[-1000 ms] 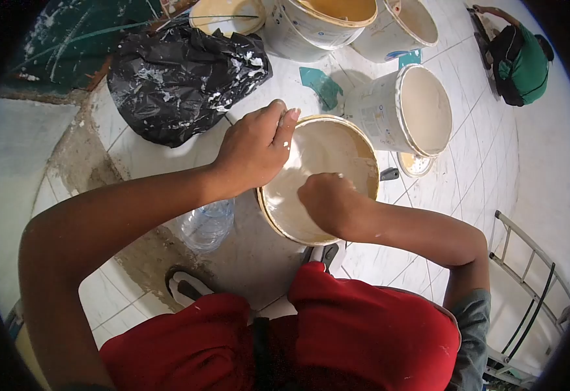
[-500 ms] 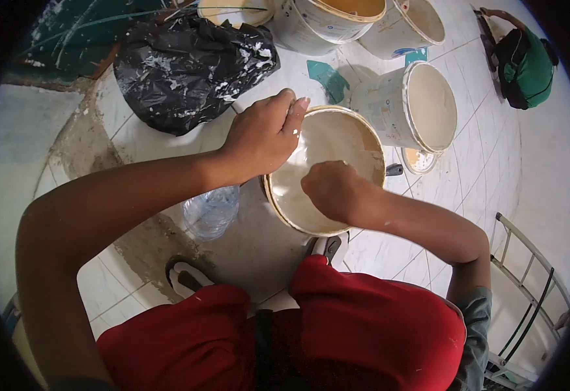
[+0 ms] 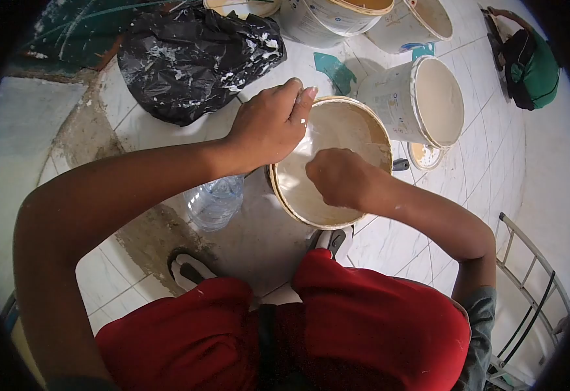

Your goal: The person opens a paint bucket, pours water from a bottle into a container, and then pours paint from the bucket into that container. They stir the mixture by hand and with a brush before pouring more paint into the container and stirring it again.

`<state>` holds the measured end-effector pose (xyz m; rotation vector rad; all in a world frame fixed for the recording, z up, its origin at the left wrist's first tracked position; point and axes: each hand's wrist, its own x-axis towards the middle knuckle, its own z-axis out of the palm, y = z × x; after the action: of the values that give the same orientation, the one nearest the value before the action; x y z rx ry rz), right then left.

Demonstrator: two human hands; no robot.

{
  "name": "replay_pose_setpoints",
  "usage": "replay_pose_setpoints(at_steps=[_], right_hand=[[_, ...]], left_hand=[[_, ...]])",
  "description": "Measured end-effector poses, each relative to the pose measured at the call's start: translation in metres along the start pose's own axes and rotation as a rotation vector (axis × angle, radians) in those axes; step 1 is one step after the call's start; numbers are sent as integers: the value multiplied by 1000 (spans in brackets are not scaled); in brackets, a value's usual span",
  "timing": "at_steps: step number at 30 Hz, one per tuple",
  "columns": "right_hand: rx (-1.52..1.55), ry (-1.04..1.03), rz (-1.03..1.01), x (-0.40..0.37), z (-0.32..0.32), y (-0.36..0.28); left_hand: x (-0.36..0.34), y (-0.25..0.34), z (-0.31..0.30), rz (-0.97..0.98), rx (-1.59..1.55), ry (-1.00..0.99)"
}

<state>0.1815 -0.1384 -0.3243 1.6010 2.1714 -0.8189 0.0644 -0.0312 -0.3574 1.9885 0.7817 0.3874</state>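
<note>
A round plastic bucket (image 3: 381,133) with a pale, creamy mixture (image 3: 293,179) inside stands on the floor before my feet. My left hand (image 3: 272,124) is closed over its left rim, the thumb pointing away from me and spotted with white. Inside the bucket's opening, my right hand (image 3: 340,177) makes a fist above the mixture, knuckles up. Whatever that fist holds is hidden beneath it. A dark handle end (image 3: 400,165) pokes out beside the bucket's right wall.
A white-splashed black plastic bag (image 3: 193,65) lies ahead to the left, and a clear plastic bottle (image 3: 214,203) is near my left forearm. More buckets (image 3: 389,98) stand ahead and right, with a lid (image 3: 425,155) behind. A metal ladder-like frame (image 3: 532,280) is at far right.
The whole view has shifted slightly, so things appear a little higher and further right. My left hand keeps its hold on the rim; my right fist stays over the mixture, turned slightly.
</note>
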Motion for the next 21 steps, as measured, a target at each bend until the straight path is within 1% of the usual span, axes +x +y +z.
replay_pose_setpoints(at_steps=[1, 2, 4, 5, 7, 8, 10, 11, 13, 14, 16, 17, 19, 20, 21], right_hand=[[78, -78, -4, 3, -8, 1], [82, -79, -3, 5, -10, 4], [114, 54, 153, 7, -11, 8], [118, 51, 151, 6, -11, 7], [37, 185, 300, 4, -12, 6], [41, 184, 298, 3, -11, 4], [-83, -13, 365, 3, -7, -1], [-82, -14, 365, 2, 1, 1], [-21, 80, 64, -1, 14, 7], [-22, 78, 64, 0, 14, 9], [98, 88, -109, 8, 7, 14], [103, 88, -109, 14, 2, 18], [187, 105, 72, 23, -9, 25], [129, 157, 146, 19, -17, 21], [134, 157, 146, 16, -14, 19]], left_hand=[[0, 0, 1, 35, -15, 39], [0, -1, 1, 34, -15, 35], [0, -2, 2, 33, -8, 42], [-1, -2, 2, 28, -8, 38], [0, -2, 2, 38, -35, 31], [0, -1, 2, 34, -34, 28], [0, 0, 1, 28, 8, 24], [0, 0, 0, 27, 8, 22], [0, 1, -1, 1, 58, -8], [1, 0, -1, 0, 56, -9], [0, -1, -1, 33, 34, 9], [0, -2, -1, 30, 35, 5], [1, -2, -1, 38, 36, -2], [1, -2, -1, 36, 37, -7], [2, -1, -2, 23, 31, -23]])
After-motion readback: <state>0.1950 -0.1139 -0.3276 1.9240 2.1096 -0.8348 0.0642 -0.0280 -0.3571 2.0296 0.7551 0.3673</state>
